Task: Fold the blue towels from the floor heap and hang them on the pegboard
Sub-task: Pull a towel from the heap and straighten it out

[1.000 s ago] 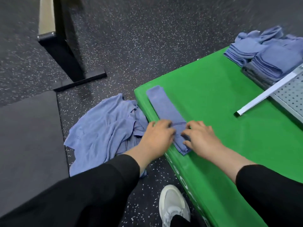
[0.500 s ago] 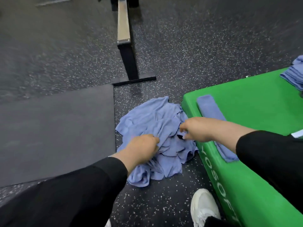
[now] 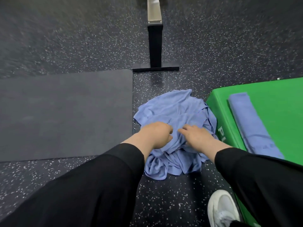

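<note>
The speckled floor point(image 3: 229, 46) carries a crumpled heap of blue towels point(image 3: 173, 112), pale blue and creased, lying against the near-left corner of the green box point(image 3: 278, 89). A folded towel point(image 3: 249, 122) lies along the box's left edge, its near end cut off by a sleeve. The left hand point(image 3: 155, 135) grips heap cloth with curled fingers; the right hand point(image 3: 196, 136) presses on it, its fingertips buried, so its grasp cannot be told.

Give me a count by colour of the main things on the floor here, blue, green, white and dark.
Blue: 2, towel heap and folded towel
Green: 1, box
White: 1, shoe
Dark: 2, floor mat and stand
Total: 6
</note>
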### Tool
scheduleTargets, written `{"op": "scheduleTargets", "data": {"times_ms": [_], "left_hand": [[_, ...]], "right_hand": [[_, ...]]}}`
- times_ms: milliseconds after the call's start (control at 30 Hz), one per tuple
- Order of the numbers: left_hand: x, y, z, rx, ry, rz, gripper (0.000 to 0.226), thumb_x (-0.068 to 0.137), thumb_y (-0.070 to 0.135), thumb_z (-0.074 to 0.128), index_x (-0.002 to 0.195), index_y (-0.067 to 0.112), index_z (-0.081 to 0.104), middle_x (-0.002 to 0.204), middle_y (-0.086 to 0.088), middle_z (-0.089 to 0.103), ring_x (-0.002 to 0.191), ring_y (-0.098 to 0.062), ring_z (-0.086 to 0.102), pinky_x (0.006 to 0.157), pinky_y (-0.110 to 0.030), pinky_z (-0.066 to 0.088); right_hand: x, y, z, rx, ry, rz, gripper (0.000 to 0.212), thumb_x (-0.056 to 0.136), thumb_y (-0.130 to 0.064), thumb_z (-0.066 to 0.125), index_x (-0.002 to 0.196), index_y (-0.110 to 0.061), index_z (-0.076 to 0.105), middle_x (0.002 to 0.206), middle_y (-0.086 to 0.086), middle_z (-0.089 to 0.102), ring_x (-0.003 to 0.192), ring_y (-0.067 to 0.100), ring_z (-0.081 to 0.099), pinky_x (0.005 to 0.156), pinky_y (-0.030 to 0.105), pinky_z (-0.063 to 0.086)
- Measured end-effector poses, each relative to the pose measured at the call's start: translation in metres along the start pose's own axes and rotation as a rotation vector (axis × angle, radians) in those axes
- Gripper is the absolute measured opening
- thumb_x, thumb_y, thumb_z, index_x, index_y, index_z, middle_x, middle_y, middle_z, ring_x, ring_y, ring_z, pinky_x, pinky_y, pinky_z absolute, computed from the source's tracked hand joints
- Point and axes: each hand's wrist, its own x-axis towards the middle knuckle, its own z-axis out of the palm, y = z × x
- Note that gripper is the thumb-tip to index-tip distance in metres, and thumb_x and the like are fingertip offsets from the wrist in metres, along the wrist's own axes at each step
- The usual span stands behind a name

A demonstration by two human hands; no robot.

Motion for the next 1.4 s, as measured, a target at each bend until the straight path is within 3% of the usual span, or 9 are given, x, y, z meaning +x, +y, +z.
{"op": "scheduleTargets", "data": {"times_ms": [500,633,733,900,1000,1067,1200,1267,1400], "left_hand": [[-0.005,-0.014,0.000,-0.016,0.024,-0.069,0.030,0.102,0.029,0.045,0.119,0.013,0.063,0.117,-0.006,0.067,0.107,-0.029,0.061,0.077,-0.034,0.045],[-0.010,-0.013,-0.010,-0.051,0.156,-0.118,0.032,0.103,0.032,0.043,0.119,0.014,0.063,0.115,-0.005,0.067,0.104,-0.028,0.061,0.074,-0.033,0.045],[-0.021,-0.007,-0.027,-0.152,0.290,-0.167,0.030,0.103,0.032,0.043,0.120,0.017,0.063,0.112,-0.004,0.069,0.100,-0.027,0.063,0.079,-0.036,0.052],[-0.058,0.015,-0.076,-0.385,0.468,-0.207,0.034,0.103,0.031,0.045,0.132,0.021,0.060,0.122,-0.001,0.069,0.108,-0.025,0.062,0.088,-0.036,0.051],[-0.091,0.035,-0.103,-0.560,0.563,-0.228,0.029,0.101,0.028,0.048,0.124,0.022,0.065,0.113,0.006,0.070,0.102,-0.020,0.063,0.086,-0.031,0.050],[-0.116,0.050,-0.119,-0.659,0.614,-0.206,0.024,0.100,0.027,0.051,0.118,0.023,0.068,0.102,0.011,0.068,0.102,-0.018,0.063,0.085,-0.029,0.048],[-0.167,0.079,-0.140,-0.886,0.620,-0.147,0.020,0.099,0.034,0.054,0.097,0.024,0.071,0.086,0.006,0.071,0.094,-0.022,0.068,0.074,-0.033,0.053],[-0.188,0.091,-0.141,-0.957,0.574,-0.101,0.035,0.097,0.046,0.055,0.090,0.015,0.071,0.086,-0.001,0.073,0.088,-0.027,0.070,0.079,-0.041,0.056],[-0.213,0.103,-0.128,-0.961,0.418,-0.044,0.051,0.089,0.062,0.061,0.076,0.012,0.064,0.068,0.004,0.055,0.065,-0.011,0.047,0.066,-0.031,0.040]], "right_hand": [[0.017,-0.018,-0.004,-0.077,0.141,0.125,0.035,0.087,-0.011,0.060,0.119,-0.020,0.052,0.126,0.004,0.048,0.123,0.028,0.046,0.095,0.046,0.038],[0.015,-0.010,-0.029,0.275,0.260,0.099,0.004,0.102,-0.019,0.041,0.099,-0.020,0.038,0.101,0.008,0.066,0.100,0.034,0.062,0.080,0.040,0.039],[-0.004,-0.008,-0.065,0.581,0.346,0.079,0.013,0.106,-0.026,0.041,0.097,-0.017,0.040,0.083,0.007,0.061,0.082,0.036,0.060,0.066,0.039,0.038],[-0.054,-0.015,-0.135,0.818,0.446,0.116,0.012,0.104,-0.025,0.046,0.103,-0.015,0.053,0.083,0.008,0.065,0.082,0.028,0.056,0.073,0.038,0.042],[-0.089,-0.020,-0.172,0.885,0.519,0.135,0.011,0.103,-0.027,0.050,0.099,-0.018,0.056,0.074,0.000,0.059,0.076,0.024,0.053,0.065,0.033,0.032],[-0.115,-0.025,-0.195,0.943,0.587,0.139,0.012,0.101,-0.026,0.053,0.100,-0.017,0.060,0.085,-0.001,0.063,0.082,0.021,0.056,0.066,0.031,0.034],[-0.164,-0.036,-0.231,1.270,0.692,0.126,0.013,0.096,-0.029,0.057,0.092,-0.021,0.067,0.091,0.000,0.070,0.082,0.020,0.061,0.077,0.040,0.054],[-0.184,-0.043,-0.240,1.416,0.719,0.118,0.014,0.094,-0.031,0.058,0.090,-0.022,0.067,0.086,0.001,0.068,0.078,0.021,0.062,0.076,0.047,0.058],[-0.207,-0.057,-0.237,1.646,0.661,0.119,0.018,0.103,-0.019,0.054,0.089,-0.014,0.064,0.080,0.008,0.063,0.070,0.022,0.061,0.068,0.041,0.058]]}}
